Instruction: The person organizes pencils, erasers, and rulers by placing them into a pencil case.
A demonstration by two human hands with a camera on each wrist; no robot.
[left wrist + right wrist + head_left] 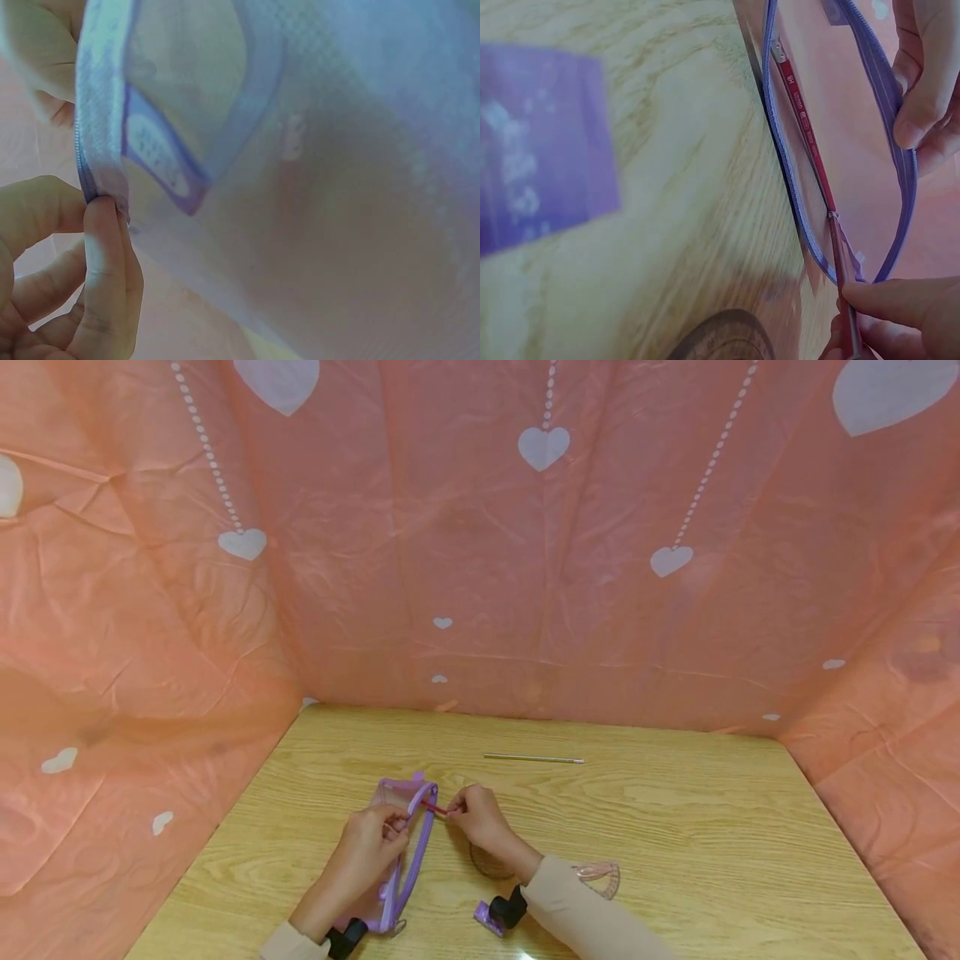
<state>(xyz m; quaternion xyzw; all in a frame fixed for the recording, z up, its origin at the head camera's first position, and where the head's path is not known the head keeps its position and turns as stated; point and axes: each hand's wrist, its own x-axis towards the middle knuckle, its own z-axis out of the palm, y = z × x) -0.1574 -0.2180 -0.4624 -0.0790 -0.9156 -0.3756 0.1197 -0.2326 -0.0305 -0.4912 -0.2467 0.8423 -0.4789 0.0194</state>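
Head view: the pouch (420, 860), purple-edged and see-through, lies on the wood-grain surface (712, 835) with its zip mouth open. Your left forearm slants up and inward to the pouch; your left hand (371, 839) is bent over its near-left side, fingers curled in a pinch on the zip edge. Your right forearm slants in from the lower right. Your right hand (480, 818) sits just right of the pouch, fingertips turned toward the mouth, pinching a red pencil (436, 808) that reaches into the opening. Right of the pouch and farther away lies a second pencil (534, 758); right of it and nearer you are a round brown piece (483, 864), partly under your right forearm, a clear protractor (609, 878) and a small purple piece (486, 920). Behind the pouch hangs a pink cloth (480, 585) with white hearts.

Left wrist view: your thumb and fingers squeeze the pouch's zip edge, the other fingers folded beneath. The pouch's filmy wall fills the rest, blurred; a pale label (161, 154) shows behind it.

Right wrist view: your thumb presses the pencil against your fingers at the pouch's end; its metal-banded end is inside. Opposite, your left hand holds the far zip edge outward.
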